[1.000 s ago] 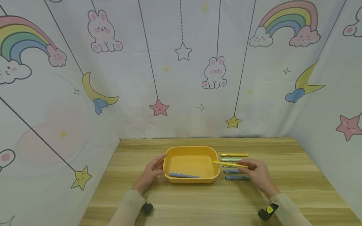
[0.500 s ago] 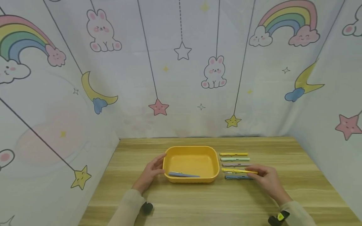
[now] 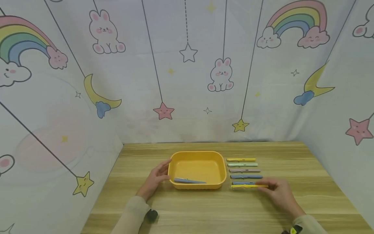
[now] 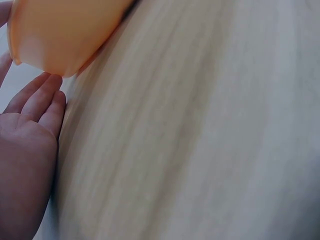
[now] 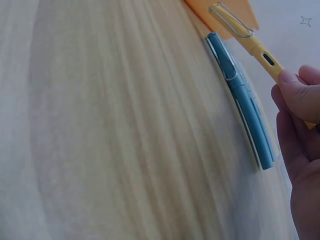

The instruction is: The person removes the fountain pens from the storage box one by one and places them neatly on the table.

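1. The right hand (image 3: 277, 194) is pinching a slim yellow pen with a wire clip (image 5: 258, 50), holding it above the wood-grain worktop (image 3: 210, 208), near a flat-lying blue capped pen (image 5: 245, 107).
2. The left hand (image 3: 153, 182), fingers extended, is touching a rounded rectangular yellow tray (image 3: 195, 167).
3. A greyish-blue pen (image 3: 190, 181) is lying inside the tray.

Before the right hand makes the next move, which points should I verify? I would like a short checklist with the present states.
1. Yellow pen pinched by the right hand: ok.
2. Left hand touching the yellow tray: ok.
3. Yellow tray upright on the table: ok.
4. Pinched yellow pen laid down: not ok, raised above the nearest blue pen.
5. Ink inside the yellow pen: cannot tell.
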{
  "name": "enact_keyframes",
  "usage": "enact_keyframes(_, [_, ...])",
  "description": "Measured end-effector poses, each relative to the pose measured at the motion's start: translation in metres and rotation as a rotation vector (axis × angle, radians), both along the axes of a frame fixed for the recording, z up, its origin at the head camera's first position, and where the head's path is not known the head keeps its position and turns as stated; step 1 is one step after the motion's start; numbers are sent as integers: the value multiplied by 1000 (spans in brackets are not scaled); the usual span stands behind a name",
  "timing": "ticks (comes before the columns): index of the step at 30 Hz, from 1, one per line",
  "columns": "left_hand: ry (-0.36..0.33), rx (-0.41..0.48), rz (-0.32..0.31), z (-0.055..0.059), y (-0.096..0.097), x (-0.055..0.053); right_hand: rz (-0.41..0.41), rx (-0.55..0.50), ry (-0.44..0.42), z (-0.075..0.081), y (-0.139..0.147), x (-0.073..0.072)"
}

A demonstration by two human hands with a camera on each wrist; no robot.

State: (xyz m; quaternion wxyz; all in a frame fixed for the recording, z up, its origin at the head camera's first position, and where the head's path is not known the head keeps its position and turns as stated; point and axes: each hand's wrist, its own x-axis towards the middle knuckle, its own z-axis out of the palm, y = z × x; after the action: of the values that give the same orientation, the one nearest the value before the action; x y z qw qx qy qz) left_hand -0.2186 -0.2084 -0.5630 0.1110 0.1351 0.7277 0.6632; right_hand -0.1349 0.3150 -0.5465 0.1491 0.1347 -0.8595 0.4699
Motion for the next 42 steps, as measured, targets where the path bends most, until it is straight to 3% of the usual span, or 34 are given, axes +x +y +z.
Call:
enact_keyframes(6, [19,-16,-8,-1,1,1,-3,13,-41,-3,0,6])
enact_keyframes(20, [1,-6,9,1,0,0,34,82,43,-15,9,4])
enact_keyframes(29, [0,1,6,2,0,2,2,195,39,-19,12,4])
enact_keyframes(42, [4,10,-2,3,2,2,-31,226,34,-20,12,4])
